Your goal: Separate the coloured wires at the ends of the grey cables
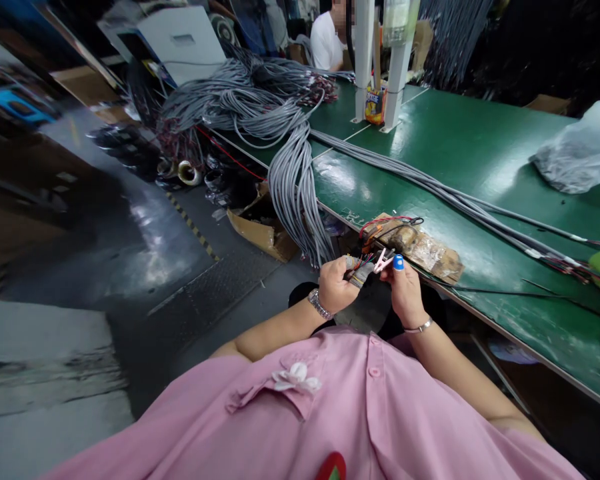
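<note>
In front of my waist, at the table's front edge, my left hand [336, 285] is closed around thin coloured wires [365, 259]. Grey covering wraps some of its fingers. Close beside it, my right hand [404, 288] pinches a small pale pink clip [381, 261] shaped like a clothespin. A blue cover sits on one of that hand's digits. The clip's tip points toward the left hand; whether it touches the wires cannot be made out. Just beyond both hands lies a tape-wrapped block [420, 247], with red and black leads by its left end.
A thick bundle of grey cables [295, 180] hangs over the edge of the green table [445, 143]. More cables run across it to the right. A plastic bag [583, 150] lies at the right. White posts [364, 67] stand behind, near a seated person [327, 41].
</note>
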`<control>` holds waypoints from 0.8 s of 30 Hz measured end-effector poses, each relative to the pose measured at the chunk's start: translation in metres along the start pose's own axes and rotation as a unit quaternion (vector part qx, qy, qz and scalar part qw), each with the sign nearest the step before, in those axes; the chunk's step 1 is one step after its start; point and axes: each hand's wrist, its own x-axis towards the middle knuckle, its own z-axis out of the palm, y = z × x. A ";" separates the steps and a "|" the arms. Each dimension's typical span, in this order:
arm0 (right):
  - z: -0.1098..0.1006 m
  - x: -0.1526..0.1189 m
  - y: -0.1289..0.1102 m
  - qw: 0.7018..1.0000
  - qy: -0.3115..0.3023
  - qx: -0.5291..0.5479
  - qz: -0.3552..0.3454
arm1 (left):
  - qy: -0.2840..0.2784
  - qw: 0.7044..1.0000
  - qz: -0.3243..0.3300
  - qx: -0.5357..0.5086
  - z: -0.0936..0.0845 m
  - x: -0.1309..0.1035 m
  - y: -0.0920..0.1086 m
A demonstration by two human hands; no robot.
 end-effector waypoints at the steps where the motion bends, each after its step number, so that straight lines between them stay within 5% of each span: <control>1: 0.001 0.001 0.001 1.000 -0.002 0.006 0.006 | 0.001 1.000 0.018 0.012 0.002 0.000 -0.001; 6: 0.008 0.007 0.000 0.976 -0.035 0.172 0.131 | 0.016 0.994 0.092 0.052 0.009 -0.001 -0.007; 15: 0.015 0.008 0.002 0.963 0.002 0.240 0.119 | -0.009 0.994 0.105 0.035 0.007 -0.006 -0.003; 20: 0.012 0.003 0.001 0.958 -0.023 0.238 0.159 | -0.051 0.999 -0.013 -0.006 0.004 -0.010 -0.001; 24: 0.007 -0.002 0.004 0.953 -0.016 0.234 0.190 | -0.056 0.962 -0.217 -0.158 -0.001 -0.011 0.005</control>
